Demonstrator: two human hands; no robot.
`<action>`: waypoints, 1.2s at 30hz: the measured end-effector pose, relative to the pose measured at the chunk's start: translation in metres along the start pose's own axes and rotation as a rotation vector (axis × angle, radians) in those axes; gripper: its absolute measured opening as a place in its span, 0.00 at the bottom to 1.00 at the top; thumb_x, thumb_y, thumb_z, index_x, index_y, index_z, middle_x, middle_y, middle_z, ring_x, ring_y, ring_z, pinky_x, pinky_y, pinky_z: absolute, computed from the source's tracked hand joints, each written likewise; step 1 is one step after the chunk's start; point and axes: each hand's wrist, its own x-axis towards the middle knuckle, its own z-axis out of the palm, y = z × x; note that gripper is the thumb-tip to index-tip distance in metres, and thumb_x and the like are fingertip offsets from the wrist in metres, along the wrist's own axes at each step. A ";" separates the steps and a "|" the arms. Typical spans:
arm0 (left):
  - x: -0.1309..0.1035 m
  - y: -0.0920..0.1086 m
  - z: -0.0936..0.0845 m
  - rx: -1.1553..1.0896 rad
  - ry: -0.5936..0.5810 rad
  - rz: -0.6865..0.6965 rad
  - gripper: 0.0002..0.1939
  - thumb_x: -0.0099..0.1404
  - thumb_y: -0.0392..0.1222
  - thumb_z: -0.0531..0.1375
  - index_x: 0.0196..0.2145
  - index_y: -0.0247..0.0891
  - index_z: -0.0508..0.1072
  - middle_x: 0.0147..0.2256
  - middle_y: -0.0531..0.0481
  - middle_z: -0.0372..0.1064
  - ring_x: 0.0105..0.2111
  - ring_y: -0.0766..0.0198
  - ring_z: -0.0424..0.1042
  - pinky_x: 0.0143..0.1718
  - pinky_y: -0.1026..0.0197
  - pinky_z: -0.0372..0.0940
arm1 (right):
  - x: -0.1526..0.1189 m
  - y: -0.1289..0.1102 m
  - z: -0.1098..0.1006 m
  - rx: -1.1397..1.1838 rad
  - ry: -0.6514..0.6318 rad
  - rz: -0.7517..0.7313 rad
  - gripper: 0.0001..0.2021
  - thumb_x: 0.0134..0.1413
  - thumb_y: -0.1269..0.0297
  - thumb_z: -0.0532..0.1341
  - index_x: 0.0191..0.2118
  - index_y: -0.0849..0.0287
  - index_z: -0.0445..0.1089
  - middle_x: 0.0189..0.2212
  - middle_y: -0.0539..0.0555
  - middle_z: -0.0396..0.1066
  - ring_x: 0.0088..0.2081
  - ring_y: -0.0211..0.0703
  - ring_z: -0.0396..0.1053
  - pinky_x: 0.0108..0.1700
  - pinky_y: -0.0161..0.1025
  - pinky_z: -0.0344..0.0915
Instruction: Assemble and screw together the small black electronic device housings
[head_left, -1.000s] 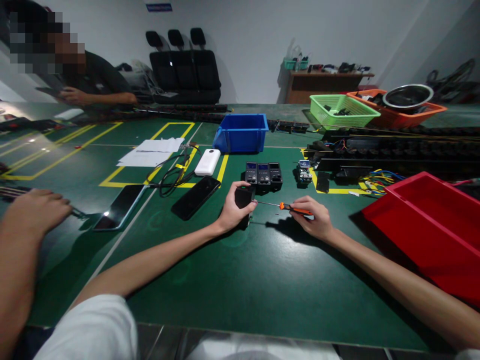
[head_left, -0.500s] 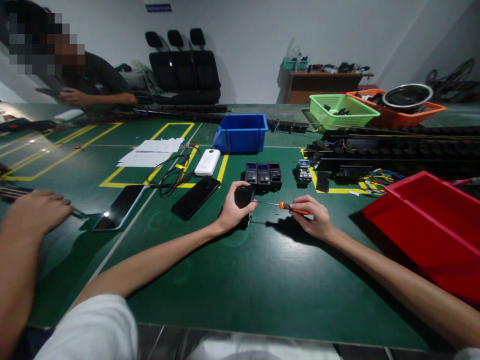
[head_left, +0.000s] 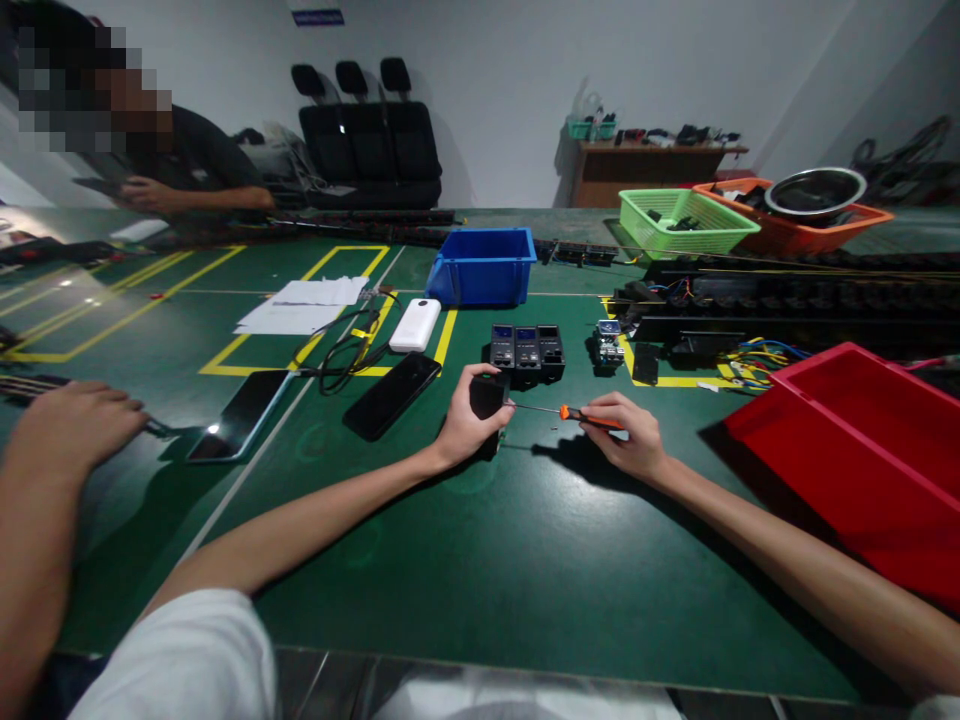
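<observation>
My left hand is wrapped round a small black box held at the middle of the green table. My right hand grips an orange and black screwdriver. Its thin shaft points left, and the tip meets the right side of the box by my left fingertips; the exact contact is too small to make out. Three black modules stand in a row just behind the box. A tiny dark piece lies below the shaft.
A blue bin stands behind the modules, a red bin at right. Left are a black phone, a white power bank and another phone. A co-worker's hand rests at far left; another person sits beyond.
</observation>
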 end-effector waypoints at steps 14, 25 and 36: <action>-0.001 0.002 0.000 0.024 0.018 0.027 0.25 0.56 0.40 0.65 0.49 0.41 0.60 0.33 0.52 0.72 0.31 0.65 0.74 0.34 0.60 0.71 | -0.005 0.002 0.001 -0.200 0.084 -0.161 0.12 0.52 0.74 0.66 0.42 0.53 0.75 0.36 0.54 0.73 0.31 0.37 0.72 0.31 0.34 0.70; -0.004 0.005 0.000 0.067 0.049 0.043 0.25 0.57 0.41 0.65 0.49 0.41 0.61 0.35 0.51 0.71 0.34 0.64 0.75 0.38 0.59 0.71 | -0.002 -0.002 0.001 -0.134 0.035 -0.143 0.15 0.52 0.72 0.66 0.46 0.56 0.72 0.32 0.54 0.76 0.29 0.39 0.73 0.28 0.34 0.69; -0.004 0.004 0.001 0.093 0.059 0.075 0.25 0.56 0.39 0.65 0.49 0.40 0.61 0.36 0.51 0.71 0.34 0.65 0.74 0.38 0.60 0.70 | -0.001 -0.004 0.000 -0.112 -0.035 -0.094 0.11 0.55 0.68 0.64 0.46 0.58 0.73 0.29 0.53 0.77 0.25 0.38 0.72 0.27 0.34 0.66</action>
